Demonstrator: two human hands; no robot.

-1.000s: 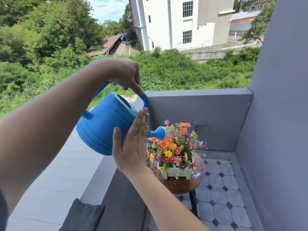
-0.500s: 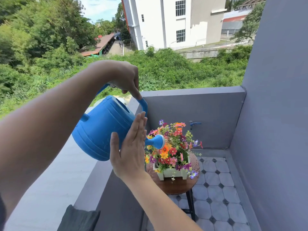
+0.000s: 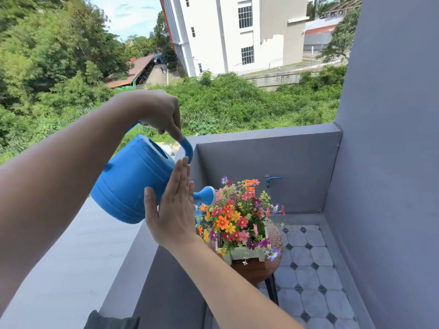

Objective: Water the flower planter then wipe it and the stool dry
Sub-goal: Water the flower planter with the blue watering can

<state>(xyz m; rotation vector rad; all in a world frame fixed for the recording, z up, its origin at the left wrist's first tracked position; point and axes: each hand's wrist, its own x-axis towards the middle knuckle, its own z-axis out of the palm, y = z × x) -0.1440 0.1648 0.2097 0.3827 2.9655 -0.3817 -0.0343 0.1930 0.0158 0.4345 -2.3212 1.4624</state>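
Gripping: left hand (image 3: pixel 159 110) clenched on the tilted watering can (image 3: pixel 133 179) handle
Right hand (image 3: pixel 174 210): flat, fingers straight, against the can's side
Spout: over the flower planter (image 3: pixel 244 254) on the stool (image 3: pixel 256 269)

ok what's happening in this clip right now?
A person is watering. The left hand grips the handle of a tilted blue plastic watering can; the open right hand lies flat against its side. The spout rose is over the multicoloured flowers in a white planter on a round brown stool. No wiping yet.
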